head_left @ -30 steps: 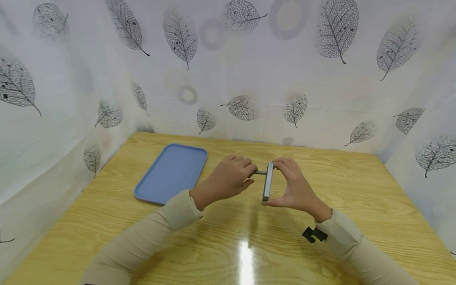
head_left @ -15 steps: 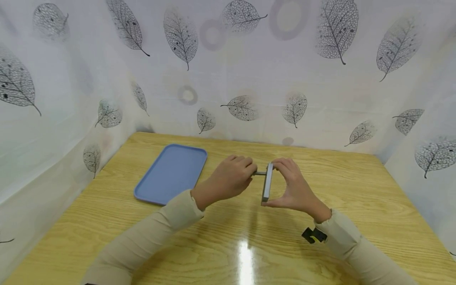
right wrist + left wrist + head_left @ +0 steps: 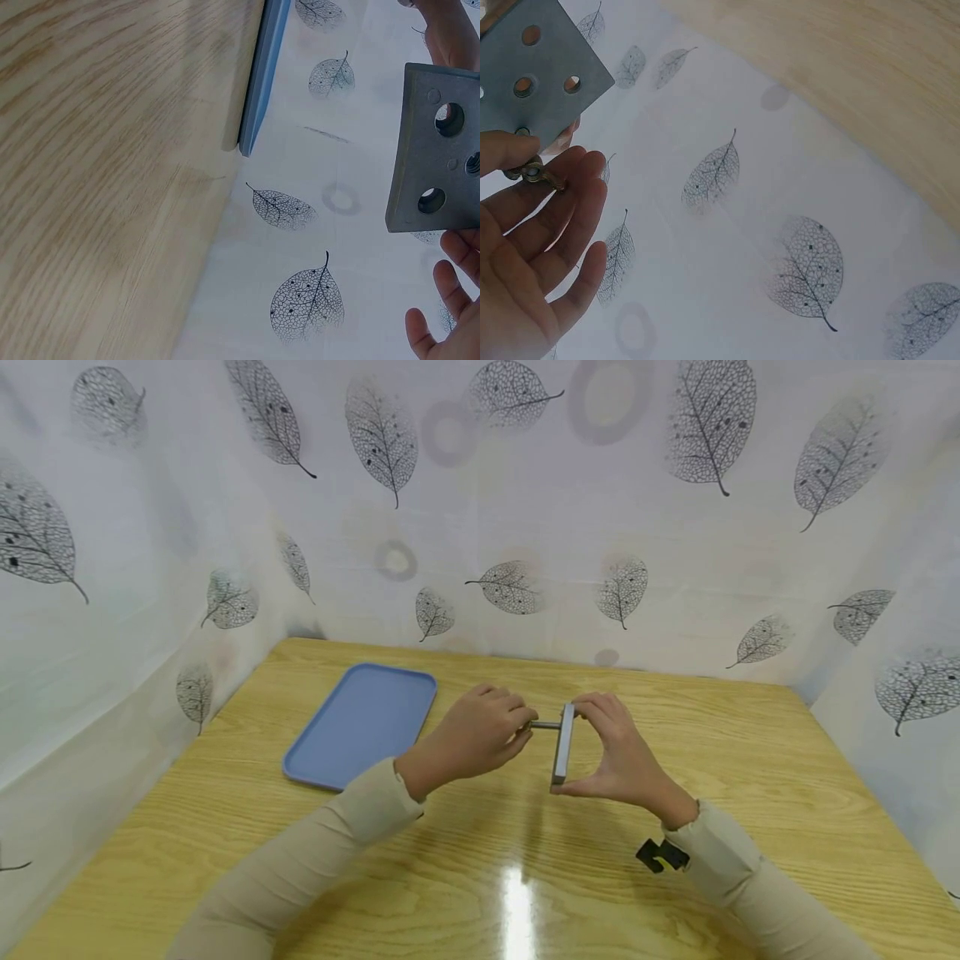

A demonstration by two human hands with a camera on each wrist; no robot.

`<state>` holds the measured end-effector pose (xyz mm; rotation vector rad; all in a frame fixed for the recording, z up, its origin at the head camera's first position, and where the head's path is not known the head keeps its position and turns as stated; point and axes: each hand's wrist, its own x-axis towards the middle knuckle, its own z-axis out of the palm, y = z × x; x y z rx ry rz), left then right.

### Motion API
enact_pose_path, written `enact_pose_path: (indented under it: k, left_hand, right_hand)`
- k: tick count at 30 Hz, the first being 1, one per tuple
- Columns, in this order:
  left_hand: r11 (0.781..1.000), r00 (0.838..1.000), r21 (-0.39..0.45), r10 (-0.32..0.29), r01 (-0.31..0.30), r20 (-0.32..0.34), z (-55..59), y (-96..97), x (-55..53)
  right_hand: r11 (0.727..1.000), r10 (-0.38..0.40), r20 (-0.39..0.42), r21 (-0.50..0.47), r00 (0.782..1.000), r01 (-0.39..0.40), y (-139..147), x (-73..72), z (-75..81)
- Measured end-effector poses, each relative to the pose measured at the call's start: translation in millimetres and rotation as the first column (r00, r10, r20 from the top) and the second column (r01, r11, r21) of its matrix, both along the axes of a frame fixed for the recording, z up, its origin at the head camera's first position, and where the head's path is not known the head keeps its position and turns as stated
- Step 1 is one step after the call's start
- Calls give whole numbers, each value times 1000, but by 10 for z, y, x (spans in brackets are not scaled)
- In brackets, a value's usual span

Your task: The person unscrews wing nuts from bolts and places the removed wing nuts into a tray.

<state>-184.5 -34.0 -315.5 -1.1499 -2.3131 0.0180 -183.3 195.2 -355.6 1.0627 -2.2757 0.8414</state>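
My right hand (image 3: 622, 756) holds a grey metal plate (image 3: 564, 743) on edge above the table, fingertips on its far edge and thumb on its near edge. Several round holes go through the plate (image 3: 547, 56). A thin bolt (image 3: 546, 725) sticks out from its left face. At the bolt's outer end, the thumb and index finger of my left hand (image 3: 480, 735) pinch a brass-coloured wing nut (image 3: 534, 172); the other fingers are spread loosely. The right wrist view shows the plate's other face (image 3: 416, 150), with fingers of my right hand (image 3: 454, 300) below it.
A blue tray (image 3: 363, 722) lies on the wood-grain table (image 3: 712, 735), left of my left hand. A white curtain with leaf prints (image 3: 540, 527) hangs behind and at the sides. A black piece (image 3: 662, 854) shows by the right cuff.
The fingers of my left hand have curled in and loosened again at the bolt's end. That hand is slightly farther left, baring more bolt. The right hand and plate have hardly moved.
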Motion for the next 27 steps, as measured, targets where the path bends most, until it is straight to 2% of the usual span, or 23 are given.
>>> enact_pose_path:
  k: [7,20,27]
  left_hand:
    - [1000,1000,-1,-9,9,19,17,7,0]
    - [998,999,27,-47,48,-26,11,33,12]
    - [1000,999,-21,-22,21,-41,-44,63,-14]
  right_hand:
    - [1000,-6,-1,6,1000,6,8,4,7]
    - [1000,-13,24,19,1000,13,39,-6,16]
    - [1000,-16,14,11,1000,16,24,8,18]
